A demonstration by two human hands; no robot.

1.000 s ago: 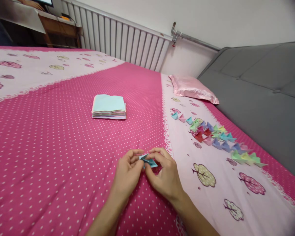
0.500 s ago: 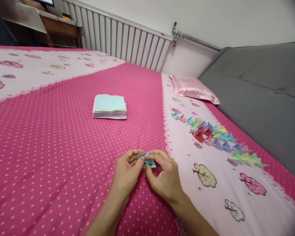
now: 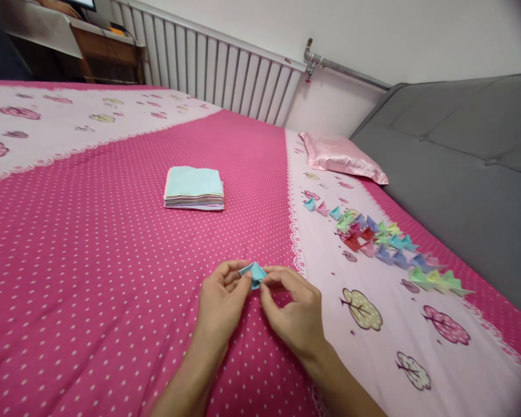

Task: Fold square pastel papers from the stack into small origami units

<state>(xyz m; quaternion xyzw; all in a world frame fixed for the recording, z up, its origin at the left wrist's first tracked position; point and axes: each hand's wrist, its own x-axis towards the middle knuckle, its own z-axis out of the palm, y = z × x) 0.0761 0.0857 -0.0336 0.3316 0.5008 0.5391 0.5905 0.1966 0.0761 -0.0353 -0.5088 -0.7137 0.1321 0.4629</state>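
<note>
Lower centre of the frame: the left hand (image 3: 221, 301) and right hand (image 3: 295, 315) share one blue folded paper (image 3: 255, 272) — left thumb and fingers clamped on its left side, right thumb and forefinger pinched at its right corner. The paper is positioned over the pink dotted bedspread (image 3: 113, 260); whether it touches, I cannot tell. Right of centre: multicoloured paper boats (image 3: 382, 253), grouped. Left of centre, farther off: a stack of paper sheets (image 3: 193, 185). Beyond: a pink pillow (image 3: 342, 159), then a white radiator (image 3: 217, 72), upper centre.
</note>
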